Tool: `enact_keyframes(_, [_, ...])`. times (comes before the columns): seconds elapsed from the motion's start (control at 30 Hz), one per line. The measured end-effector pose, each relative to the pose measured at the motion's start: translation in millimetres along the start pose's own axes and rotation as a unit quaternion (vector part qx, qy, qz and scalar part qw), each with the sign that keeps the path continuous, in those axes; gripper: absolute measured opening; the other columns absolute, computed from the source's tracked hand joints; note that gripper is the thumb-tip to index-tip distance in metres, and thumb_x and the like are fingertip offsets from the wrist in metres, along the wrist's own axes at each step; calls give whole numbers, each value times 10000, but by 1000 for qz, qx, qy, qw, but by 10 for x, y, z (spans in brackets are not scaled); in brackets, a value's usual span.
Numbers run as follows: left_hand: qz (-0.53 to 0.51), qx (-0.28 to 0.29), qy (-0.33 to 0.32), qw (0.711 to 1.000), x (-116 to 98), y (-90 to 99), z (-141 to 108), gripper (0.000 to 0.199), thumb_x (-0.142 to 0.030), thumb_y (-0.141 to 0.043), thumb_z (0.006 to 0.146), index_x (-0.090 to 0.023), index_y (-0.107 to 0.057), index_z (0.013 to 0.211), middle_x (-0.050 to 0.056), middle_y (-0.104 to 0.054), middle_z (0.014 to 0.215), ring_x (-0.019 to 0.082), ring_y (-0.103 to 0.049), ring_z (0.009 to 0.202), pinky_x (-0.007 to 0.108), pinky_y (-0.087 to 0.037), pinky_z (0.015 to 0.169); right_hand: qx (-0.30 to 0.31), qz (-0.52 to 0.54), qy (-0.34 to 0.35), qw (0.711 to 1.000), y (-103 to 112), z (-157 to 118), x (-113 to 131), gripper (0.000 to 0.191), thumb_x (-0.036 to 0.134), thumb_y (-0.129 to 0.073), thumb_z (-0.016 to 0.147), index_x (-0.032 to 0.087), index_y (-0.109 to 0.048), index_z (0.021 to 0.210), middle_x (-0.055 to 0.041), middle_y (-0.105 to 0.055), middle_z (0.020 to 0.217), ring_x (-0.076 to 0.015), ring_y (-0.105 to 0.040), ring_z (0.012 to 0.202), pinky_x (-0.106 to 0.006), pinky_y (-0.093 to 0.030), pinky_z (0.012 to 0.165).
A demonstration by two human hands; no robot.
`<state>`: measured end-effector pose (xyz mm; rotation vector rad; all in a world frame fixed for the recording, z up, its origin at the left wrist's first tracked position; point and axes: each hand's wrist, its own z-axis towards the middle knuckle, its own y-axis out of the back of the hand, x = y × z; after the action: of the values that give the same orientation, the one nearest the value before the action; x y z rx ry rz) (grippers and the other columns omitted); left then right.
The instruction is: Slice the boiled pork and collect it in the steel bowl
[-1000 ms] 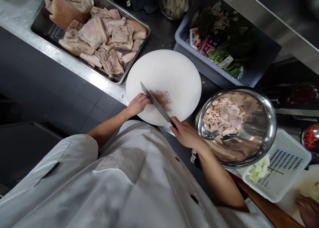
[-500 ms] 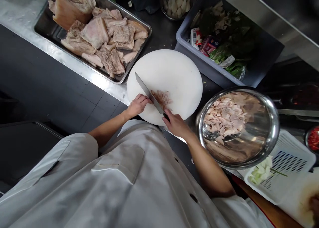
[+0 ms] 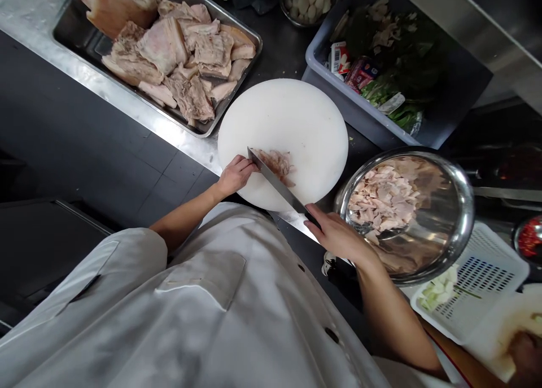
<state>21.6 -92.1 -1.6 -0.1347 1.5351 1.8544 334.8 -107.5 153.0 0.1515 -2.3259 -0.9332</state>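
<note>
In the head view a kitchen knife (image 3: 283, 188) reaches across the round white cutting board (image 3: 313, 122). My right hand (image 3: 334, 230) is closed around its dark handle, out past the board's near edge. My left hand (image 3: 237, 174) rests at the board's near left, fingers curled and pressed together by the blade's tip. They seem to pinch a small piece of meat, mostly hidden under the fingertips. Just beyond the blade lies a little heap of thin meat slices (image 3: 277, 163). To the right, a steel bowl (image 3: 463, 207) holds many pale meat slices (image 3: 383, 199).
A metal tray (image 3: 237, 103) of large cooked meat pieces (image 3: 165, 49) stands at upper left. Behind the board are a grey bin (image 3: 359, 103) with scraps and packaging, and a small bowl of peeled cloves (image 3: 307, 4). A white basket (image 3: 493, 264) with pale green pieces sits lower right.
My right hand has drawn the knife back toward the lower right, so its tip is now beside my left fingers. My left hand has barely moved.
</note>
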Motion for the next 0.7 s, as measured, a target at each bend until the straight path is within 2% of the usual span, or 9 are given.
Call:
enact_keyframes(0.17, [-23,3,-1,1000,30,22,-25,315,-214,-393,1067,-211,-704,1119,106,-686,1057,234,-611,1006,430,-561,893,-46,41,20,998,-66,400,192,297,289,-399,1068,203,-513,1329,-123,-748,1081,-309,-692,948,-346,-438,761])
enact_keyframes(0.23, [-23,1,7,1000,50,14,-38,317,-225,-389,1065,-204,-704,1097,113,-686,1067,236,-612,1003,439,-567,890,-46,48,28,997,0,329,205,297,301,-399,1072,218,-517,1331,-105,-751,1042,-304,-692,930,-338,-431,745])
enact_keyframes(0.37, [-16,-9,18,1000,71,-14,-51,294,-240,-412,1060,-207,-703,1091,109,-692,1078,230,-622,1002,432,-573,879,-7,14,8,1000,145,8,116,277,328,-417,1072,239,-539,1305,-61,-732,884,-291,-686,829,-319,-393,689])
enact_keyframes(0.57, [-12,-6,9,1000,58,-21,-46,310,-247,-396,1069,-206,-703,1070,109,-694,1052,229,-618,986,427,-567,872,-19,28,32,999,59,166,79,279,311,-402,1071,218,-527,1302,-91,-741,1033,-296,-689,923,-328,-414,742])
enact_keyframes(0.7, [3,-18,15,1000,44,-32,-49,301,-255,-403,1070,-203,-699,1046,110,-685,1022,231,-612,966,423,-563,849,6,15,10,1000,14,25,25,275,325,-406,1074,224,-529,1297,-70,-738,918,-289,-687,837,-326,-396,707])
